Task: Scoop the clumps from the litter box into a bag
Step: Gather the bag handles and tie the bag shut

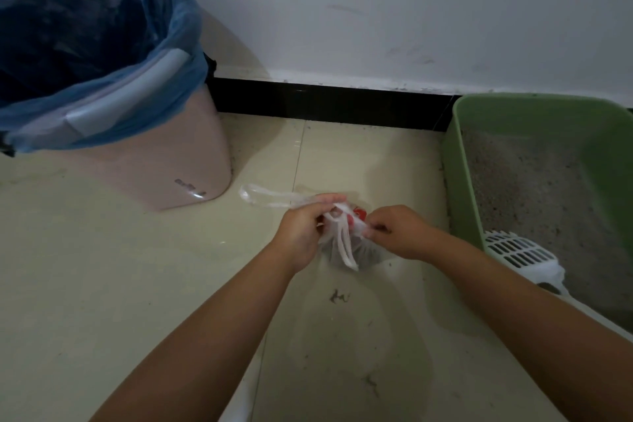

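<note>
A thin, limp plastic bag [346, 243] is pinched by both hands, left hand [301, 233] and right hand [397, 233]; light and slippery, it is probably best gripped at its handle loops.

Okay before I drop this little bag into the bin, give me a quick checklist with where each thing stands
1. Both hands on the bag: ok, left hand and right hand pinch the small plastic bag.
2. Bag tied shut: cannot tell, handles look loose.
3. Trash bin lined and open: ok, blue liner in place.
4. Scoop put away: ok, resting in the green litter box.
5. Floor clean: not ok, dark specks.
</note>
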The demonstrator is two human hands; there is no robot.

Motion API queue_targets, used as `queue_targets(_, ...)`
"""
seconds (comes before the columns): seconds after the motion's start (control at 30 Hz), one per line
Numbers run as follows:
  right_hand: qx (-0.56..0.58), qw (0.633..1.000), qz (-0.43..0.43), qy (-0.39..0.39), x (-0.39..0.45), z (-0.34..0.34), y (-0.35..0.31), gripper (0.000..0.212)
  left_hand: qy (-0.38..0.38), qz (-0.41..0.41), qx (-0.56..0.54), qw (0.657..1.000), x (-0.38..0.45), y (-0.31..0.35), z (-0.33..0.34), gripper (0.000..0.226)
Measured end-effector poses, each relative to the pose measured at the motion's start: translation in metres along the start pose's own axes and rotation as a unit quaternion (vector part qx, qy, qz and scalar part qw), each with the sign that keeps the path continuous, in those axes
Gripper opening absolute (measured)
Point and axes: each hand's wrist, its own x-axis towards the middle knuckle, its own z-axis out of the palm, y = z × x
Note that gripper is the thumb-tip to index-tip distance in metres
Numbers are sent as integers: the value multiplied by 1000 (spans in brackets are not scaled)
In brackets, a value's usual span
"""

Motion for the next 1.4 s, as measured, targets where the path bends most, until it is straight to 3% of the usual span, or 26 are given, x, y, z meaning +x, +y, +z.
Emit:
queue_targets(0.13,23,1000,4,-13,-4,5,1,48,-21,-14,-52,998,1,-7,1,32)
queue_targets(0.23,90,995,25,-20,-8,8,6,35,-37,2,9,999,2,-14,-7,31)
queue_targets(0.37,175,983,28,-55,-7,9,7,25,17,45,65,997,5,-28,-25,44)
queue_targets(0.47,207,976,46,48,-2,14,0,15,22,73,113,991,3,-36,-32,57)
queue_targets(0.53,225,969,50,89,4,12,-5,25,-7,93,148,985,2,-34,-31,49)
queue_targets(0.63,227,973,31,31,10,5,-12,37,-54,116,173,977,-1,-28,-28,34)
queue_targets(0.73,191,981,17,-12,13,-1,-10,28,-101,106,181,973,9,-22,-30,38)
queue_targets(0.87,140,990,-10,-4,9,-7,-9,21,-296,155,233,913,1,-15,-31,23)
queue_targets(0.93,74,997,-30,4,7,-8,-9,21,-254,134,303,909,-3,-10,-44,28)
queue_targets(1.0,24,999,-47,9,4,-8,-10,21,-231,104,354,900,-3,-1,-51,18)
queue_targets(1.07,-3,998,-58,21,1,-7,-11,20,-188,23,322,927,-8,1,-51,54)
queue_targets(1.1,-11,998,-61,28,0,-6,-11,20,-155,-13,319,935,-12,1,-48,54)
queue_targets(1.23,-57,994,-79,52,-1,-3,-11,23,-89,-42,405,909,-21,-11,-15,15)
queue_targets(1.27,-74,992,-85,64,0,-3,-11,25,-79,-33,440,894,-25,-11,-8,14)
queue_targets(1.33,-99,985,-109,87,0,0,-10,31,-39,12,553,832,-23,-15,0,30)
queue_targets(1.4,-114,980,-127,106,2,2,-5,24,-4,92,622,778,-20,-16,-3,36)
